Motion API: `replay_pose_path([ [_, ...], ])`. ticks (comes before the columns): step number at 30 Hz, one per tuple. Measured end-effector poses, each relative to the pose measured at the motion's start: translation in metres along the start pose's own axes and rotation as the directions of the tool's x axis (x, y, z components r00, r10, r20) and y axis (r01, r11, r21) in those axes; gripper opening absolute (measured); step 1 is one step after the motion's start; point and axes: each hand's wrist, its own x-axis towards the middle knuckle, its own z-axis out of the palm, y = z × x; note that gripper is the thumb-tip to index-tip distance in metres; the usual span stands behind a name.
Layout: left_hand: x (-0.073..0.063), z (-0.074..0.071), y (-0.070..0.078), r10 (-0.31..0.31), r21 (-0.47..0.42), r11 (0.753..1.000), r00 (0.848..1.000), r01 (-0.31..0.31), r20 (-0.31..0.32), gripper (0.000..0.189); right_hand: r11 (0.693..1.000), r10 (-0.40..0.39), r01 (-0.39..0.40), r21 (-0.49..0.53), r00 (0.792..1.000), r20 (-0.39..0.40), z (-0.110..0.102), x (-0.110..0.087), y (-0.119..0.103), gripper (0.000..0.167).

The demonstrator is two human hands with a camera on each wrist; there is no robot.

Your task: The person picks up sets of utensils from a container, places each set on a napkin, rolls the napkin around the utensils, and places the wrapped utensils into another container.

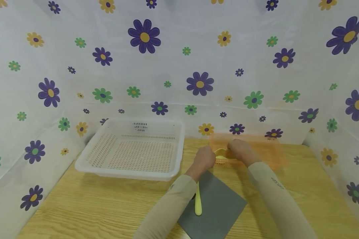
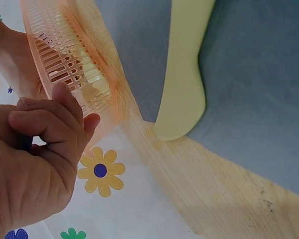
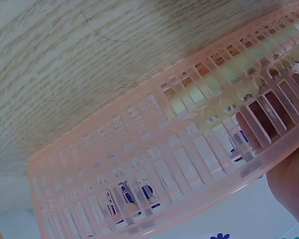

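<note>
At the left end of an orange slotted basket, my left hand has its fingers curled at the end rim and seems to grip it. My right hand reaches over the basket. Through the slats its fingers show inside, but what they touch is hidden. Pale yellow utensils lie in the basket between the hands, their kind unclear behind the wall. Below my left wrist, a yellow knife lies on a grey board. In the left wrist view, the knife's blade reaches past the board's edge.
A white perforated basket stands on the wooden table to the left. A white cloth with flowers hangs behind the table and along both sides. The orange basket stands close to this cloth.
</note>
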Motion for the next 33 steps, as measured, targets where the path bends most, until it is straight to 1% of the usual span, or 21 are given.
replay_pose_path([
  [4, 0.001, 0.001, -0.001, -0.006, 0.012, 1.0, 1.0, 0.006, -0.005, 0.044, 1.0, -0.009, 0.009, -0.01, 1.0, -0.016, 0.0, 0.001, 0.0, 0.011],
  [7, 0.001, 0.001, 0.0, -0.006, 0.025, 1.0, 1.0, 0.007, -0.015, 0.043, 1.0, -0.001, 0.001, -0.009, 1.0, -0.02, 0.001, 0.002, 0.0, 0.01],
  [11, 0.0, 0.0, 0.001, -0.002, 0.013, 1.0, 1.0, 0.002, -0.019, 0.042, 1.0, 0.026, -0.026, 0.01, 1.0, -0.005, 0.001, 0.002, -0.001, 0.007],
  [14, -0.003, -0.001, 0.001, 0.01, 0.017, 1.0, 1.0, -0.009, -0.023, 0.043, 1.0, 0.008, -0.008, -0.005, 1.0, -0.011, 0.002, 0.002, 0.0, 0.005],
  [16, -0.005, -0.001, 0.002, 0.026, 0.039, 0.999, 0.999, -0.025, -0.03, 0.044, 1.0, -0.008, 0.008, -0.018, 1.0, -0.019, 0.003, 0.003, 0.002, 0.005],
  [20, -0.005, -0.001, 0.001, 0.046, 0.061, 0.997, 0.998, -0.043, -0.043, 0.042, 0.998, 0.033, -0.033, 0.061, 0.999, -0.001, 0.001, 0.004, 0.004, 0.007],
  [23, -0.002, 0.0, 0.001, 0.031, 0.027, 0.999, 0.999, -0.03, -0.032, 0.04, 0.995, 0.061, -0.062, 0.075, 0.998, 0.013, -0.003, 0.004, 0.007, 0.008],
  [26, 0.0, 0.0, 0.0, 0.018, -0.004, 1.0, 1.0, -0.018, -0.016, 0.038, 0.997, 0.059, -0.059, 0.049, 0.998, 0.007, -0.006, 0.001, 0.008, 0.009],
  [27, 0.003, 0.002, -0.003, 0.032, -0.009, 0.999, 0.999, -0.032, -0.027, 0.038, 0.996, 0.069, -0.069, 0.059, 0.998, 0.007, -0.006, 0.0, 0.008, 0.009],
  [30, 0.002, 0.002, -0.003, 0.037, -0.027, 0.999, 0.999, -0.037, -0.022, 0.038, 0.996, 0.069, -0.069, 0.063, 0.998, 0.005, -0.008, -0.003, 0.006, 0.011],
  [33, 0.001, 0.003, -0.004, 0.049, -0.029, 0.998, 0.999, -0.05, -0.023, 0.041, 0.997, 0.062, -0.062, 0.038, 0.998, 0.009, -0.01, -0.004, 0.004, 0.012],
])
